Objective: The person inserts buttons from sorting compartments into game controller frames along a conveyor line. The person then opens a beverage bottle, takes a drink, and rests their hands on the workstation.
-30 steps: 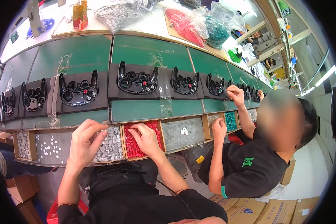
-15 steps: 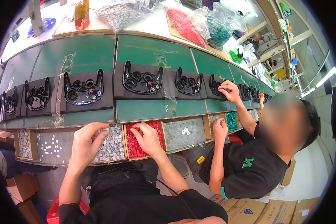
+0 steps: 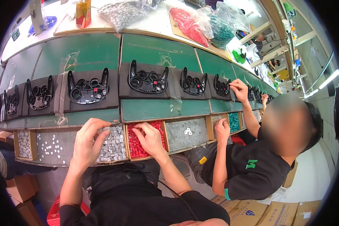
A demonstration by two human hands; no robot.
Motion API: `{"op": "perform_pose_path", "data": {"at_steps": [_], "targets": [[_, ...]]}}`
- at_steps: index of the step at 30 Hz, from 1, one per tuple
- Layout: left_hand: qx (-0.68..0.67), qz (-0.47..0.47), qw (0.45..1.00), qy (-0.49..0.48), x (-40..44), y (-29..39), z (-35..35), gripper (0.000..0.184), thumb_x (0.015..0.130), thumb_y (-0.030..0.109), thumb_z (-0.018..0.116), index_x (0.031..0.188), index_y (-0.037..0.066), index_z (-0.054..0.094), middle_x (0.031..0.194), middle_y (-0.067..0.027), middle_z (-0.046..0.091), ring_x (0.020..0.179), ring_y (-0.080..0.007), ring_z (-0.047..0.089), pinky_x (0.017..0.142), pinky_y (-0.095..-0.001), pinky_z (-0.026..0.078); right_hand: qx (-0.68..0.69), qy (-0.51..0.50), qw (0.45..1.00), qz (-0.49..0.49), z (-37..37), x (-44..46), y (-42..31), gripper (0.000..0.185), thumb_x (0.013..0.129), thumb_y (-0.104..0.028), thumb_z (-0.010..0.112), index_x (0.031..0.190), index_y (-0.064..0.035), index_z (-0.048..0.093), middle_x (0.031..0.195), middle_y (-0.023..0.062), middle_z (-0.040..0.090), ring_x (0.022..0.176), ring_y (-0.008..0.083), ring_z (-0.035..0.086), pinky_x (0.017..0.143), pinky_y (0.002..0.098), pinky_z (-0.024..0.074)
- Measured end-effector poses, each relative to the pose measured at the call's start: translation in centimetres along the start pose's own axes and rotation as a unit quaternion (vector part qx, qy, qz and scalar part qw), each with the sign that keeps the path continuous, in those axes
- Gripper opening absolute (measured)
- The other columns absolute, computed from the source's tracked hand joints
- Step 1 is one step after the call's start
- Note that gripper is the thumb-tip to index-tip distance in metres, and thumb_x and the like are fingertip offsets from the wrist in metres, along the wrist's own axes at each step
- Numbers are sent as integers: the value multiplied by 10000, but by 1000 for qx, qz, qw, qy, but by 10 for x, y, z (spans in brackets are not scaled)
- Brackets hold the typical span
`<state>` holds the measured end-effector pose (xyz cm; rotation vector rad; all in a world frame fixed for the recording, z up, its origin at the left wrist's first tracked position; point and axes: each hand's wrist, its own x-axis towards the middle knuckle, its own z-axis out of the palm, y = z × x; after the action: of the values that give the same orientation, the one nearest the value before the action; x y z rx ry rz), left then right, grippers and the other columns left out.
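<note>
Line moved: black controller shells [image 3: 148,81], dark foam pads [image 3: 123,83] and green panels [image 3: 158,49] all sit farther right than a second ago | Co-worker's far hand [image 3: 240,90]: over the third shell from the centre rightward half a second ago, now drawn back to that shell's right edge, uncovering more of it.

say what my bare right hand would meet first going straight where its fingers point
Likely the small red plastic pieces: your bare right hand points left and down over them, though its height is unclear.

Bright light, fisheye-warped dark edges
</note>
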<state>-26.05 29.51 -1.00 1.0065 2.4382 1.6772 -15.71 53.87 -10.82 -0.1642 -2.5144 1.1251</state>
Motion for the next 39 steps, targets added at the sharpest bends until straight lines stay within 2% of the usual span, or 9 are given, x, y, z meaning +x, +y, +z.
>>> {"op": "perform_pose_path", "data": {"at_steps": [6, 9, 13, 16, 21, 27, 30, 39], "targets": [[-11, -6, 1000, 9, -4, -10, -3, 219, 928, -64, 807, 1122, 2, 730, 1083, -104, 743, 741, -182, 680, 657, -314, 540, -8, 3, 1000, -13, 4, 4, -5, 151, 999, -92, 815, 1093, 15, 765, 963, 154, 774, 705, 246, 716, 660, 368, 566], [-18, -25, 1000, -4, -6, -10, -6, 202, 919, -98, 776, 1094, -17, 714, 1085, -101, 752, 759, -136, 651, 692, -276, 541, -3, 9, 1000, -17, 5, 5, -7, 146, 999, -89, 813, 1090, 14, 766, 961, 154, 773, 703, 248, 715, 654, 368, 564], [-29, -30, 999, -5, -6, -10, -8, 205, 920, -107, 768, 1091, -19, 697, 1093, -99, 758, 764, -131, 651, 699, -281, 541, -3, 7, 1000, -15, 7, 5, -7, 144, 996, -86, 814, 1087, 15, 767, 961, 151, 772, 699, 250, 712, 646, 365, 560], [-41, -33, 999, -3, -6, -11, -8, 200, 924, -109, 762, 1083, -16, 682, 1082, -94, 753, 771, -141, 654, 705, -288, 541, -5, -4, 1000, 17, 6, 5, -14, 121, 995, -106, 805, 1058, -13, 761, 992, 165, 780, 871, 379, 775, 750, 444, 609], [-3, -5, 1000, -18, -2, -9, -11, 192, 929, -104, 764, 1065, -9, 667, 1063, -102, 738, 772, -181, 661, 694, -306, 539, -4, -2, 1000, 10, 10, 6, -15, 118, 995, -105, 804, 1055, -13, 760, 988, 164, 779, 860, 376, 775, 743, 441, 608], [5, 5, 1000, -31, 5, -1, -7, 232, 918, -66, 805, 1122, -7, 712, 1031, -127, 749, 744, -217, 673, 668, -335, 540, -4, -5, 1000, 23, 13, 7, -20, 113, 994, -104, 803, 1052, -16, 761, 985, 161, 777, 860, 373, 773, 744, 443, 605], [17, 43, 999, -18, 8, 1, -8, 240, 916, -49, 819, 1135, -7, 731, 1006, -127, 755, 722, -219, 678, 658, -340, 542, -6, 0, 1000, 19, 15, 7, -20, 112, 991, -105, 805, 1049, -19, 762, 983, 161, 776, 863, 375, 771, 746, 446, 604], [11, -4, 1000, -29, -4, -18, -15, 220, 912, -41, 838, 1102, -3, 733, 1027, -107, 808, 730, -178, 726, 675, -305, 568, -9, 1, 1000, 10, 20, 8, -23, 116, 987, -105, 807, 1049, -19, 761, 987, 161, 776, 865, 381, 768, 748, 449, 606]]}}
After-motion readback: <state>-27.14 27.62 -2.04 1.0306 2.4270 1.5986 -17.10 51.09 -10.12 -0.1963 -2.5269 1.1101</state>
